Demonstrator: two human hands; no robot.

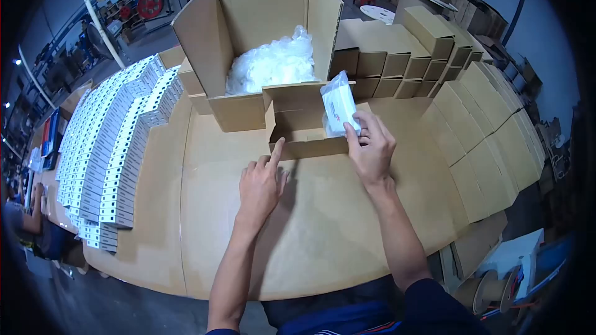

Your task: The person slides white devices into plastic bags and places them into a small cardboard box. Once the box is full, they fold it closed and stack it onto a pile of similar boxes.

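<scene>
My right hand (372, 142) pinches a white item in a clear plastic bag (339, 107), held tilted over the right end of a small open cardboard box (304, 123). What is inside the bag, beyond its white colour and faint print, I cannot make out. My left hand (261, 183) holds nothing; its index finger stretches out to the near left edge of the small box, with the thumb apart. Behind this box stands a large open carton (239, 108) with a heap of clear plastic bags (273, 62) inside.
Stacked small white boxes (112, 142) with dark squares line the left of the cardboard-covered table (236, 267). Piled brown cartons (385, 65) stand at the back right, more cartons (484, 142) at the right edge. Another person's arm (34, 211) shows at far left.
</scene>
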